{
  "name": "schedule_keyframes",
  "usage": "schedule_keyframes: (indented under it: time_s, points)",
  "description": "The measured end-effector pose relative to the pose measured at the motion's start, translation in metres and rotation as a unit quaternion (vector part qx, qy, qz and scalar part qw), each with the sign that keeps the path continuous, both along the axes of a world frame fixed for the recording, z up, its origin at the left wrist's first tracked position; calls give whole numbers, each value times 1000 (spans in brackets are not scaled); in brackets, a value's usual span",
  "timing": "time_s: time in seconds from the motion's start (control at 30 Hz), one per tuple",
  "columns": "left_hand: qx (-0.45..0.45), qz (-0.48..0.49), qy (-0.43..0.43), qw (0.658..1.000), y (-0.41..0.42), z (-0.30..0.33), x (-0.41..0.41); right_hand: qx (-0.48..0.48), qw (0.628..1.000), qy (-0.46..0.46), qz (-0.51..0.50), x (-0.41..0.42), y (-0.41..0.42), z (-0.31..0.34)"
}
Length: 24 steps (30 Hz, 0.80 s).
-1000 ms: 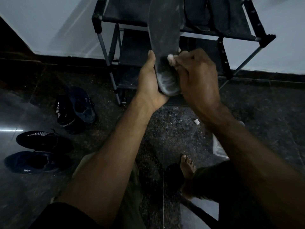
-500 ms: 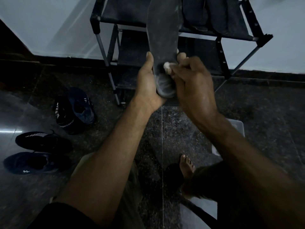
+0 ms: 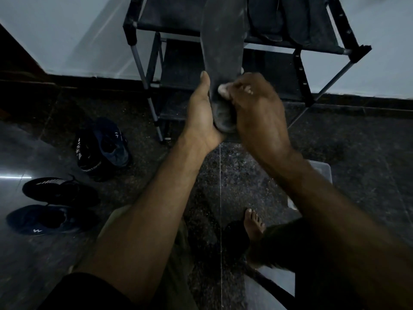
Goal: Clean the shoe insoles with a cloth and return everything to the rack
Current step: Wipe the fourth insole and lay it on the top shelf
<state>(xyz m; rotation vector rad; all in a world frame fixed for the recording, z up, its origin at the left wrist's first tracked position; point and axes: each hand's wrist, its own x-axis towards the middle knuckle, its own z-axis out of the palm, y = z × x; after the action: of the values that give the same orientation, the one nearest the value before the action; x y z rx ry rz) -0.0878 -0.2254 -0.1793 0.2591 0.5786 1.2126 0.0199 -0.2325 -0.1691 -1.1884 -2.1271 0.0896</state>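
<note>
A long dark grey insole (image 3: 221,36) stands upright in front of the black shoe rack (image 3: 301,70). My left hand (image 3: 200,113) grips its heel end from the left, thumb pointing up along the edge. My right hand (image 3: 257,108) pinches a small white cloth (image 3: 223,88) and presses it against the insole just above the heel. Most of the cloth is hidden under my fingers. More dark insoles (image 3: 288,16) lie on the rack's top shelf.
Several dark shoes lie on the floor at the left: a pair leaning together (image 3: 102,146), a black one (image 3: 55,191) and a navy one (image 3: 44,220). A clear plastic container (image 3: 321,173) sits behind my right forearm. My bare foot (image 3: 253,224) rests on the dark stone floor.
My right hand has slid the cloth down and leftward along the insole's lower part. The left hand keeps its hold; the whole view has shifted slightly.
</note>
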Motion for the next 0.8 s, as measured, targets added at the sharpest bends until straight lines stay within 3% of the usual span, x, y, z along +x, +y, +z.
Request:
schedule_keyframes:
  time_s: [0.17,0.33,0.6,0.7,0.8]
  points:
    - [7,12,-45,999,4,1,-6,33,990,-134,-5,0,1,-3]
    - [0,37,-21,999,7,1,-14,-20,994,-101,28,4,-36,-14]
    - [28,0,-63,998,2,4,-10,58,992,-113,-10,-2,7,-1]
    - [11,52,-31,998,6,3,-15,30,992,-125,9,-3,-14,-10]
    - [0,69,-18,997,6,4,-21,-17,996,-80,40,-6,-34,-14]
